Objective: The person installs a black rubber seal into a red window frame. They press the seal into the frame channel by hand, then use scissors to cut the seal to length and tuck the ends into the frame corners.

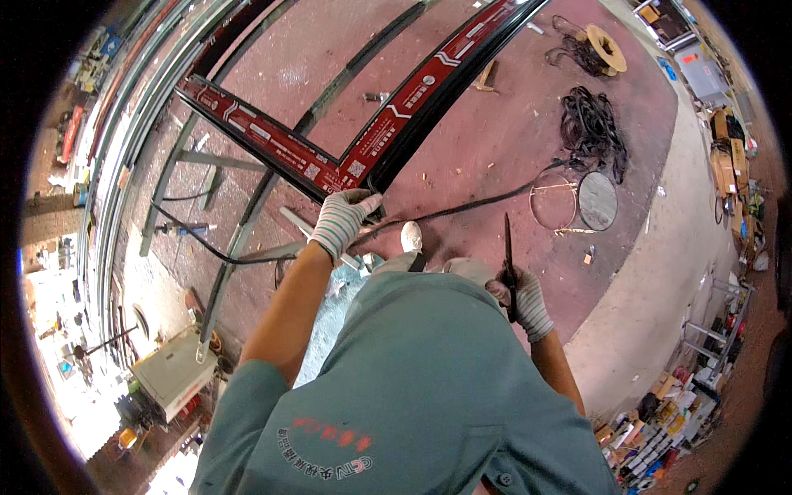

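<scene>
My left hand (345, 221), in a white glove with green stripes, is closed at the near corner of a frame (276, 150) covered in red printed film with black edges. Its fingers pinch a black rubber strip (462, 204) at that corner; the exact grip is partly hidden. From there the strip trails right across the floor toward a tangled black pile. Off to the right, low beside my body, my gloved right hand (528, 307) grips a dark tool with a long narrow blade (508, 239) pointing away from me. The fingers cover much of its handle.
Metal support rails (239, 227) lie under and left of the frame. On the reddish floor at right are a strip pile (592, 128), a spool (606, 51) and a round disc (597, 201) beside a wire hoop. Boxes (730, 161) line the right edge; a pale cabinet (175, 371) stands lower left.
</scene>
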